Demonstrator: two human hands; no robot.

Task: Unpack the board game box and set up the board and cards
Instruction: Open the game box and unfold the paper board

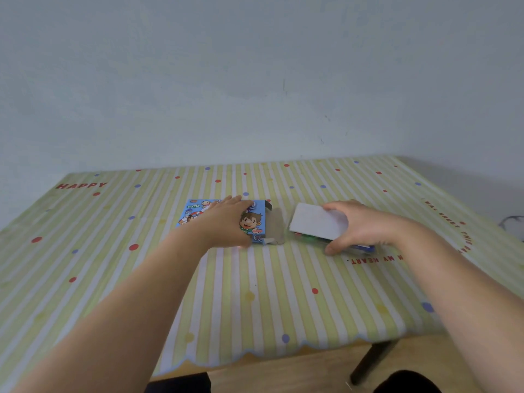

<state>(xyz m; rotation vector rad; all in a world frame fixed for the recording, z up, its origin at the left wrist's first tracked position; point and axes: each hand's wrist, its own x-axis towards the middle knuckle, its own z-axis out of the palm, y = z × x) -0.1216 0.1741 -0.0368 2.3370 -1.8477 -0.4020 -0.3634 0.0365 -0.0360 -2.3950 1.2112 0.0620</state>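
A flat blue board game box (195, 212) with cartoon figures lies in the middle of the table, its right end flaps open. My left hand (226, 221) lies across its top with the thumb at the near edge. Just right of the box, my right hand (357, 225) grips a bundle of contents (317, 221): a white folded sheet on top, with green, red and blue pieces in clear wrap beneath. The bundle sits low over the tablecloth, clear of the box opening.
The table (255, 302) wears a yellow-and-white striped cloth with coloured dots and red lettering. A pale wall stands close behind it. The table's near edge and a dark leg (371, 361) show at the bottom right.
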